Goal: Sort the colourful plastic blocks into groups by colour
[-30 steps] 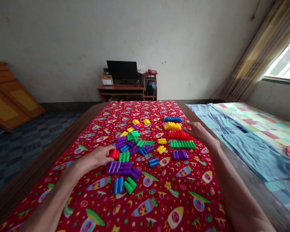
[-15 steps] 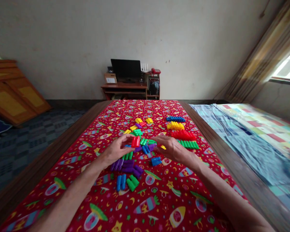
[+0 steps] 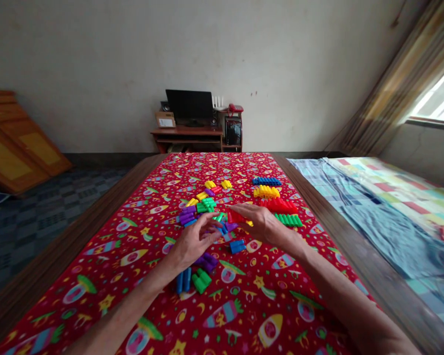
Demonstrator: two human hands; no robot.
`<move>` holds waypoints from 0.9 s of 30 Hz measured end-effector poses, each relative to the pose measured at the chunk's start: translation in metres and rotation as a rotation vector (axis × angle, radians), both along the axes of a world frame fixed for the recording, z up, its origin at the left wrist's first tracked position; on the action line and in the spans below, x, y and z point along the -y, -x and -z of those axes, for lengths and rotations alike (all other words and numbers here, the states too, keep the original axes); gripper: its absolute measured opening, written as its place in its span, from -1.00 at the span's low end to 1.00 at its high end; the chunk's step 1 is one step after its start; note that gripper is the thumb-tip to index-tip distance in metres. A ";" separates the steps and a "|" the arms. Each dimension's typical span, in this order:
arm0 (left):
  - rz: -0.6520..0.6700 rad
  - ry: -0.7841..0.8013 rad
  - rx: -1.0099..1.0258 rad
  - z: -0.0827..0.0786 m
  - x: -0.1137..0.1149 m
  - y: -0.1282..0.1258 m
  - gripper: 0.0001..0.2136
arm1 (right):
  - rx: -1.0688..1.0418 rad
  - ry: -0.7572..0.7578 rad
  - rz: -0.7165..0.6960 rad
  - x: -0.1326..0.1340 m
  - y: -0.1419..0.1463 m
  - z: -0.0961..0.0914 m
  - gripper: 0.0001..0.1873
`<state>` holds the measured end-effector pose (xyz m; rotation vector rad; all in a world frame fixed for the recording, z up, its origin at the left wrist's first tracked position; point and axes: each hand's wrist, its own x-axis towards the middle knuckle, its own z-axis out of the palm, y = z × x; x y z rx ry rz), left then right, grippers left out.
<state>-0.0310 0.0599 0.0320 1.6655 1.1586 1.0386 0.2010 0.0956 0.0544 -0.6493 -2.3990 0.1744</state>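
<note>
The right hand has its fingers closed about a red block, which sits just above the loose pieces in the middle of the desk and is partly hidden by those fingers. The left hand is beside it with fingers curved and parted, and nothing shows between them.

The grip on the red block looks to be near the fingertips, so a brush against the green pieces or the purple piece just below could twist it or knock it loose. The two hands are also close together; if the left one swings right, it could bump the block or the other fingers.

The right forearm and palm hang low near the green row and the red row. A wide sweep of the wrist could push either row out of line, or nudge the yellow row beyond. The blue pair lies near the right hand, where a dragging sleeve-less arm could shift it. The patterned cloth may also ruck under pressure and tilt the pieces
</note>
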 end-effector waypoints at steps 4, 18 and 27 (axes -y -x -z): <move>-0.015 -0.043 -0.044 0.005 -0.008 0.009 -0.68 | -0.042 0.088 0.369 -0.029 -0.064 -0.015 -0.53; -0.088 -0.139 -0.179 0.012 -0.023 0.024 -0.75 | 0.214 0.323 0.628 -0.071 -0.167 0.023 -0.52; -0.041 -0.265 -0.346 0.016 -0.027 0.031 -0.74 | 0.261 0.371 0.601 -0.067 -0.167 0.015 -0.55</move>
